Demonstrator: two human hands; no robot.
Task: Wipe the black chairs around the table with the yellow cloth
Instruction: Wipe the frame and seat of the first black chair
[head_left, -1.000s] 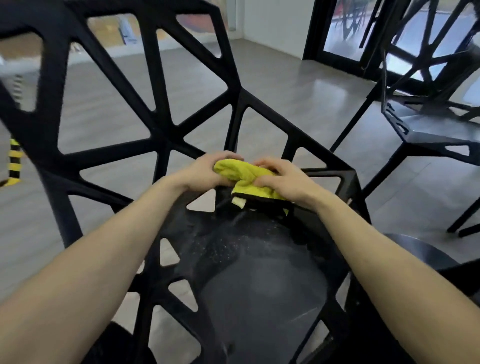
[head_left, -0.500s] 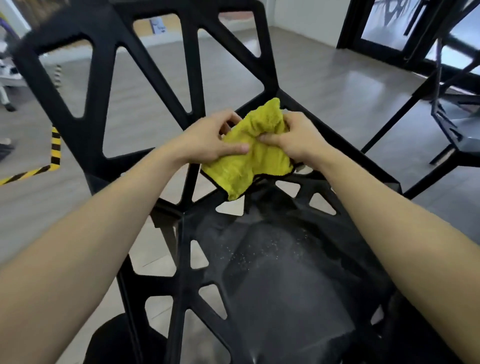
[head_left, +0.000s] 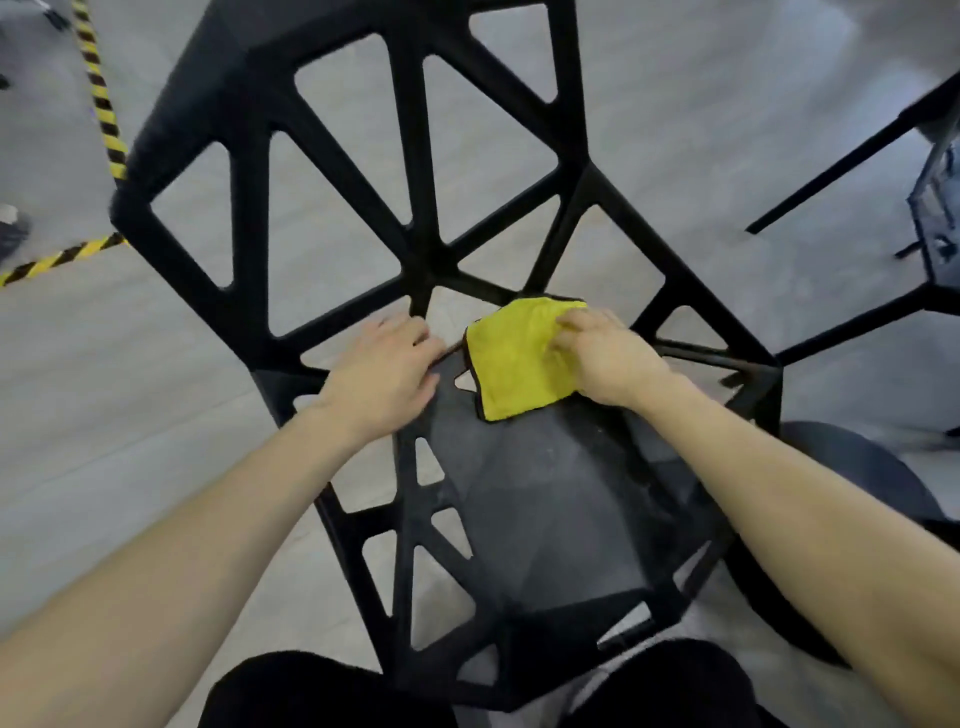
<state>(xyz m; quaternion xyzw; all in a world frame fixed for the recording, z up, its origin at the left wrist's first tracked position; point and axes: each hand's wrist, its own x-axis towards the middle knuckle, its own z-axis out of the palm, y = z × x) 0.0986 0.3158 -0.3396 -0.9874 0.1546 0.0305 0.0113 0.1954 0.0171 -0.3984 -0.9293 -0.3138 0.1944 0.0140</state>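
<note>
A black chair (head_left: 431, 260) with a lattice back of triangular openings stands right in front of me, its dusty seat (head_left: 550, 499) below my arms. The yellow cloth (head_left: 514, 358), folded into a flat square with a dark hem, lies at the rear of the seat where it meets the back. My right hand (head_left: 608, 358) grips the cloth's right side with bent fingers and holds it against the chair. My left hand (head_left: 384, 364) is off the cloth and rests with relaxed fingers on the seat's rear left edge.
Part of a second black chair (head_left: 935, 218) stands at the right edge. A dark round object (head_left: 862, 478) lies low at the right beside the seat. Black-and-yellow tape (head_left: 98, 98) marks the grey floor at the left. My dark trousers (head_left: 322, 691) show at the bottom.
The cloth was bunched between both hands above the seat; now it is folded flat at the seat's rear. My left hand has let go, and my view has tilted down.
</note>
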